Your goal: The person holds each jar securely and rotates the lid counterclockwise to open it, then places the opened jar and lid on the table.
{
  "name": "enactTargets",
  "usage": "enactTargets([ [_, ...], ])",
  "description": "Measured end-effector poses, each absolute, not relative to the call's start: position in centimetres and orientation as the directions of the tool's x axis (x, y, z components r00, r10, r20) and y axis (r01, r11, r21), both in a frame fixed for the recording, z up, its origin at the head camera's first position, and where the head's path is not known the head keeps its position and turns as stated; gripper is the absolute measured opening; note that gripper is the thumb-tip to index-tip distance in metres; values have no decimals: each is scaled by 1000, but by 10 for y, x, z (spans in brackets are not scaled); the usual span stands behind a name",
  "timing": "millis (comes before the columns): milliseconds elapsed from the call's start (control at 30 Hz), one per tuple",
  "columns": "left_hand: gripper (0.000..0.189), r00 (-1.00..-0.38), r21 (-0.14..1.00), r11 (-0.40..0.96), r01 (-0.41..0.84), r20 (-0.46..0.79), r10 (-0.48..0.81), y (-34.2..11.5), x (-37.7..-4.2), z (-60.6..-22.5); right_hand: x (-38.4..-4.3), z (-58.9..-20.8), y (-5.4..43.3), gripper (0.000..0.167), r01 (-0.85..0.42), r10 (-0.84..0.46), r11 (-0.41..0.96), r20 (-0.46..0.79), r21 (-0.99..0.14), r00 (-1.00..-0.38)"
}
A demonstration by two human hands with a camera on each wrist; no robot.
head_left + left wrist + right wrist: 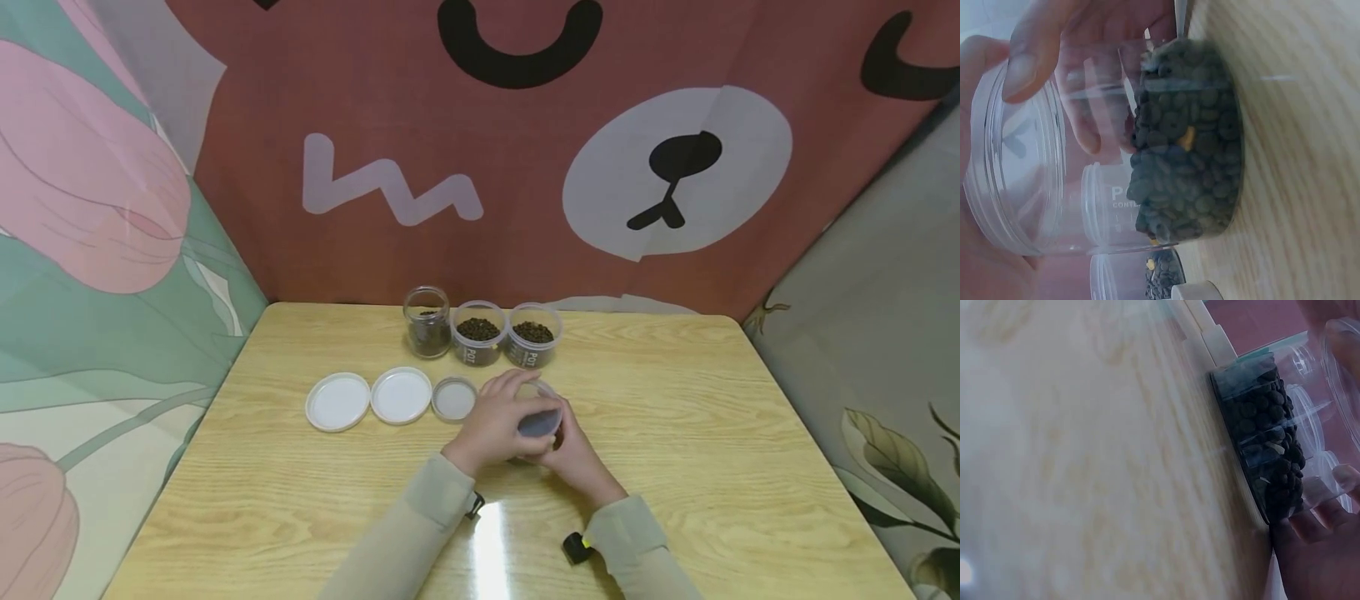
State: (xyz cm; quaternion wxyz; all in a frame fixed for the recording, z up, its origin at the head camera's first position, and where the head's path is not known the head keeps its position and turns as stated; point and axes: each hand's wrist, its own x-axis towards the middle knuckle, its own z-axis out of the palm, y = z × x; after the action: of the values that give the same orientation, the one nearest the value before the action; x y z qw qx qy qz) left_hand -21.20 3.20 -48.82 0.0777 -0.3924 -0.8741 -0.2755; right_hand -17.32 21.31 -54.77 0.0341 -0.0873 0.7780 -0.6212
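Both hands are at a clear, wide jar, part filled with small dark round pellets and a few orange bits. My left hand reaches over its top, with thumb and fingers gripping the rim of what looks like a clear lid. How firmly that lid sits is not clear. My right hand holds the jar's side from the right, its fingertips against the wall in the right wrist view. In the head view the hands hide most of the jar, which stands at the table surface.
Behind the hands stand an open glass jar and two open plastic pots, one in the middle and another on the right, all holding dark pellets. Two white lids and a smaller greyish lid lie on the wooden table.
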Motion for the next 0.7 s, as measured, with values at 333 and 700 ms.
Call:
enactTargets([
  [333,47,-701,407,572,712,361,616,35,-208,-489,-172,-547,211,93,-91,-141,256,56,-962,-988],
  [700,43,-778,397,675,622,408,478,49,-197,-495,-172,-546,208,96,-86,-93,285,62,-955,-994],
])
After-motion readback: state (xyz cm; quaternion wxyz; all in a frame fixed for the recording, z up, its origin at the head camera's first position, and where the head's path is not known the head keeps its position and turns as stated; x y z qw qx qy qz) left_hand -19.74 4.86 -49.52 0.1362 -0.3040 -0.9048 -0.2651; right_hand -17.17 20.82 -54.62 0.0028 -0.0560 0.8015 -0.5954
